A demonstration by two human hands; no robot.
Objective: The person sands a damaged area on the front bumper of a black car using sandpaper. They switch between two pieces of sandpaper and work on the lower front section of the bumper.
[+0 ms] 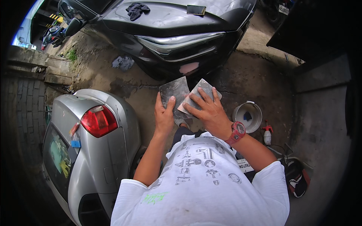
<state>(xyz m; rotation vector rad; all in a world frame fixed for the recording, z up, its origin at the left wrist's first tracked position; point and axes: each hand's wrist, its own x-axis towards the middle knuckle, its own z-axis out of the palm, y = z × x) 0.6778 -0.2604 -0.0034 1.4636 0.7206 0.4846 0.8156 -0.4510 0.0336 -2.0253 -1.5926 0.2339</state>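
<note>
Grey and blotched with pale smears, a flat plate [174, 89] is held in front of the person's waist, above the ground between two cars. The left hand [164, 115] is closed on it, gripping its left and lower part with the thumb lying on the upper face. Just beside it, at an angle, is a paler plate [195, 90] under the right hand [207, 107], which has hold of it with fingers fanned across its top; the underside of that grip is hidden. The near edges of the two plates come very close together, and whether they touch cannot be told.

A red wristwatch [237, 132] sits on the right wrist, and the person wears a white shirt [196, 188] with grey drawings of mechanical parts. Beyond the plates stands a dark car [158, 24], with a pinkish patch [189, 67] on its bumper below the headlight [181, 45]. On its hood lie a crumpled black cloth [137, 11] and a dark rectangular object [196, 10]. To the left is a silver car [109, 154] with a red tail light [99, 120].

On the ground to the right, a round metal pot [256, 119] holds a small dark blue piece [247, 116]; near it stands a white bottle [267, 138] with a red spray top. A crumpled pale sheet [123, 63] lies near the dark car's front. A grey wall [324, 98] rises at the far right.
</note>
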